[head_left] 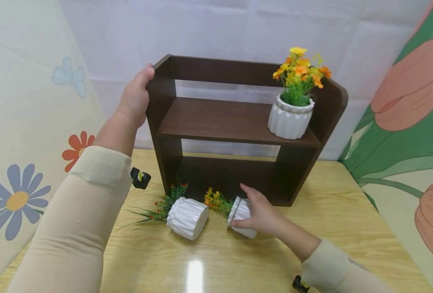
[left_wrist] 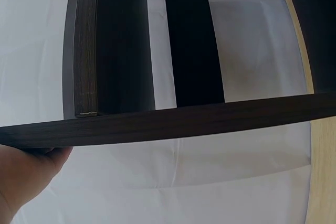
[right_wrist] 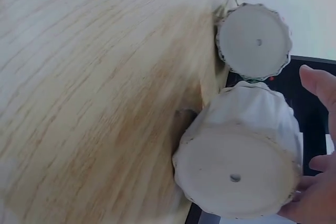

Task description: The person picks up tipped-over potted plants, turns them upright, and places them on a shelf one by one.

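My left hand point(head_left: 135, 95) grips the upper left side panel of a dark brown two-tier shelf point(head_left: 216, 118). The left wrist view has this hand point(left_wrist: 26, 177) against the panel's outer face, some fingers hidden. Down at the shelf's foot, my right hand point(head_left: 262, 213) reaches over a white fluted flowerpot point(head_left: 242, 209) lying on its side, yellow flowers pointing left. Its thumb and fingers are spread about the pot. In the right wrist view, fingers point(right_wrist: 320, 169) are right beside the pot point(right_wrist: 236, 171), whose base faces the camera.
Another white pot point(head_left: 187, 217) with red-dotted greenery lies tipped over on the wooden table point(head_left: 157, 264). On the shelf's upper tier, at the right, an upright white pot point(head_left: 291, 118) holds orange and yellow flowers. A pale cloth point(head_left: 216, 24) hangs behind.
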`<state>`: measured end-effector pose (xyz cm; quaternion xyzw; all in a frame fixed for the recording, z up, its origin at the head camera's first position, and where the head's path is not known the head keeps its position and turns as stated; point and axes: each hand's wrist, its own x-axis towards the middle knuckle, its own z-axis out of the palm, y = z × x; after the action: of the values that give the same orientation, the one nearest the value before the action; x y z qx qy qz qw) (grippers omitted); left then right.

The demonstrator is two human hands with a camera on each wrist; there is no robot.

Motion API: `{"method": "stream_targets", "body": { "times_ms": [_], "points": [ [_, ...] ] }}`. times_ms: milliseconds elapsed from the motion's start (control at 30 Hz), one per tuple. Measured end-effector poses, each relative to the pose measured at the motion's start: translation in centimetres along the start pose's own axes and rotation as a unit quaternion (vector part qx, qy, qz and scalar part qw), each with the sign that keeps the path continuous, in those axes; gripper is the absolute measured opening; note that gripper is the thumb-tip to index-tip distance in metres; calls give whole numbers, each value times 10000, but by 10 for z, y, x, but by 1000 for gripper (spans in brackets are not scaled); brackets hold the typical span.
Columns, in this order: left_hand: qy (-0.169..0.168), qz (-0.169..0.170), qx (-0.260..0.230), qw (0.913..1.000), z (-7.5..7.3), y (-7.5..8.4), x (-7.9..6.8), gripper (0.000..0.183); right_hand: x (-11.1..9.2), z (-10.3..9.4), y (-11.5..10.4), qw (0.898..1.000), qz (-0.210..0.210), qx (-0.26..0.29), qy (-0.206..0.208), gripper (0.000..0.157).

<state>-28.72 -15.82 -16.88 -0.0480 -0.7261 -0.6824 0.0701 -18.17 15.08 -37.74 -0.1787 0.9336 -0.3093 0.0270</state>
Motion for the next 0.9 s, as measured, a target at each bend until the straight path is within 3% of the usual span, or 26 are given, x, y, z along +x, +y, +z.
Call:
{"method": "stream_targets", "body": {
  "times_ms": [500, 900],
  "points": [
    [24, 12, -101, 9999, 0, -1, 0, 53, 6, 9, 0, 9959, 174, -801, -392, 106],
    [-4, 40, 92, 10000, 0, -1, -1, 53, 6, 14, -2, 9896, 223, -1358, -413, 109]
  ]
}}
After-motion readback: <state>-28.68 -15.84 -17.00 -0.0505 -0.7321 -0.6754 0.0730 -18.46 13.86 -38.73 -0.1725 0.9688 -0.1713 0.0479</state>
